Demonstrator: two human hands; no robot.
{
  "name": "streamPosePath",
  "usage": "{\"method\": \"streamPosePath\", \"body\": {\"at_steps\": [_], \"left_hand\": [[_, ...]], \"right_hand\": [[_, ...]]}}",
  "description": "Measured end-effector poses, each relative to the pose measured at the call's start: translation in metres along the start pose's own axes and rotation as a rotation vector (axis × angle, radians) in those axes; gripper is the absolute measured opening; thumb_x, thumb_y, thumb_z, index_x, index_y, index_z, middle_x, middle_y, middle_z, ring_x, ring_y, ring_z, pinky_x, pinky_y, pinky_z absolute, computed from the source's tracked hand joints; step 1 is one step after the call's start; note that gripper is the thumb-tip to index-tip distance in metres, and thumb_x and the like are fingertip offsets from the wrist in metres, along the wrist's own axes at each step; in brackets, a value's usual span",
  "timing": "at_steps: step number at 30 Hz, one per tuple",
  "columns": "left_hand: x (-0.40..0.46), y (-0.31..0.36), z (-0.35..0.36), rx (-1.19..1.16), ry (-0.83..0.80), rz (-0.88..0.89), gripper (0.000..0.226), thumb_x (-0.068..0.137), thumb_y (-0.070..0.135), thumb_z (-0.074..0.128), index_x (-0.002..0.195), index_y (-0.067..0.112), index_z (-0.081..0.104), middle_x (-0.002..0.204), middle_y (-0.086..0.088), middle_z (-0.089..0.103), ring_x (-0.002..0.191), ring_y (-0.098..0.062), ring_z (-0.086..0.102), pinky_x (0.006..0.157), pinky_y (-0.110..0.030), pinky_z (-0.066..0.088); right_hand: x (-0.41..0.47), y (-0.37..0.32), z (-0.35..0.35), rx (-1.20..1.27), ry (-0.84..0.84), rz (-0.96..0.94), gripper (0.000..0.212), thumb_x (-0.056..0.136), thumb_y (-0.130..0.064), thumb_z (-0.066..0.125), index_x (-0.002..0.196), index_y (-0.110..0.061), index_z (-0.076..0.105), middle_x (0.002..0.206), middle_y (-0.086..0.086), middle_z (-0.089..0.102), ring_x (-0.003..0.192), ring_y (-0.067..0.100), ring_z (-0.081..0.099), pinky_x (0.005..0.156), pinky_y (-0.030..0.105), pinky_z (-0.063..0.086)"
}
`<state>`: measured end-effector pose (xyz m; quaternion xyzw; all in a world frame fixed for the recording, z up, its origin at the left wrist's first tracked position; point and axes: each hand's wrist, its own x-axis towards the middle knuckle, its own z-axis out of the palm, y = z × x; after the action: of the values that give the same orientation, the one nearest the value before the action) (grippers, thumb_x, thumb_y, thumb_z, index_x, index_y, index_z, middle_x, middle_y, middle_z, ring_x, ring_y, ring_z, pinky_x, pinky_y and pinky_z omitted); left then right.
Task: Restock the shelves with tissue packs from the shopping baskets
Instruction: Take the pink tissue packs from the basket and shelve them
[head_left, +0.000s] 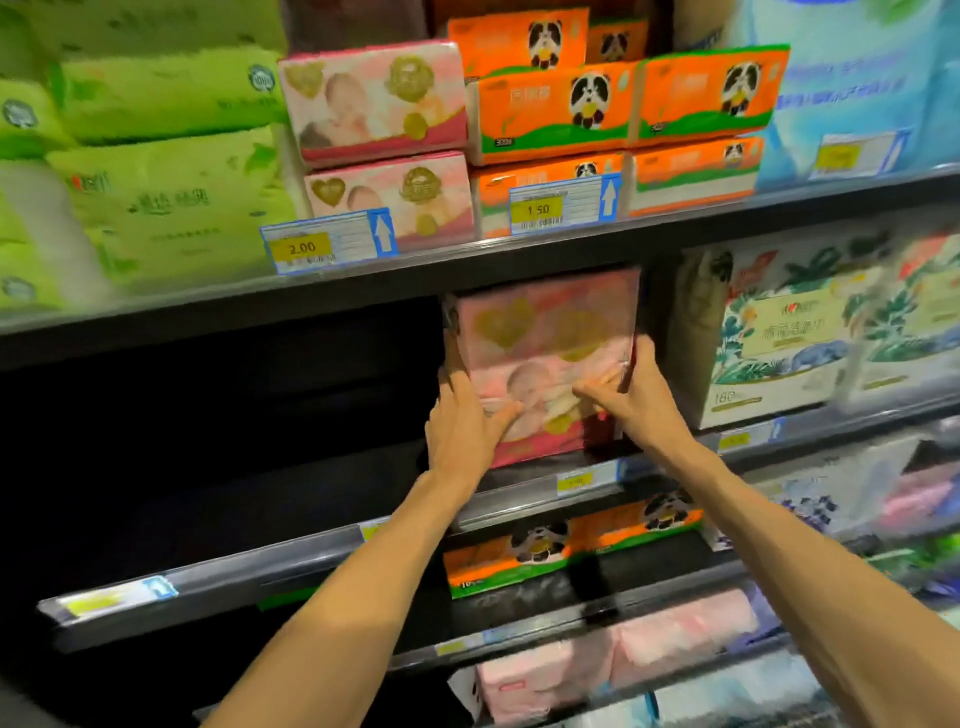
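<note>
I have both hands on a pink tissue pack (540, 358) standing at the front of the middle shelf (519, 486): left hand (460, 431) curled round its left edge, right hand (631, 400) gripping its right side. It looks nearly placed. The dark stretch of shelf to its left seems unfilled; no baskets are in view.

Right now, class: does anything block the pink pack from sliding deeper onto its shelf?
Nothing visible does. Both hands, left and right, hold the pink tissue pack on the middle shelf. The space to its left is dark and looks unfilled; behind the pack is hidden.
</note>
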<state>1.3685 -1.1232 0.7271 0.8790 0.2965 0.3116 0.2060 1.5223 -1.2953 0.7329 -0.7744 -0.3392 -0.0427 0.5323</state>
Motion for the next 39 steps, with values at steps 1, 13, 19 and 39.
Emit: {"method": "streamPosePath", "body": {"at_steps": [1,13,19,39], "left_hand": [[0.004,0.003,0.006,0.024,-0.004,-0.012,0.069,0.085,0.06,0.071,0.121,0.009,0.042,0.12,-0.015,0.056,0.107,-0.04,0.06,0.085,-0.052,0.052],[0.074,0.0,0.066,-0.005,0.015,0.041,0.098,0.082,0.045,0.078,0.156,0.005,0.028,0.142,-0.021,0.047,0.098,-0.042,0.065,0.073,-0.042,0.053],[0.123,0.003,0.099,-0.004,-0.025,-0.003,0.103,0.086,0.046,0.077,0.159,0.008,0.013,0.158,-0.018,0.027,0.118,-0.048,0.058,0.089,-0.051,0.051],[0.208,-0.009,0.141,0.128,-0.085,-0.005,0.103,0.088,0.054,0.072,0.16,0.009,0.013,0.157,-0.022,0.036,0.12,-0.047,0.059,0.095,-0.049,0.052]], "right_hand": [[0.002,0.003,0.006,-0.024,0.05,0.022,0.071,0.084,-0.034,0.085,0.136,-0.018,0.04,0.133,0.008,0.056,0.125,0.018,0.055,0.108,0.047,0.045],[0.05,0.037,0.043,-0.465,-0.085,0.164,0.085,0.083,-0.055,0.077,0.126,0.015,0.051,0.128,0.038,0.052,0.123,0.049,0.05,0.106,0.043,0.035],[0.085,0.067,0.067,-0.255,0.037,0.094,0.109,0.081,-0.044,0.081,0.16,-0.001,0.02,0.156,0.038,0.026,0.142,0.052,0.031,0.117,0.052,0.035],[0.152,0.089,0.095,-0.5,0.165,0.192,0.114,0.087,-0.046,0.076,0.165,-0.016,-0.002,0.156,0.018,0.022,0.145,0.041,0.026,0.099,0.059,0.048]]}}
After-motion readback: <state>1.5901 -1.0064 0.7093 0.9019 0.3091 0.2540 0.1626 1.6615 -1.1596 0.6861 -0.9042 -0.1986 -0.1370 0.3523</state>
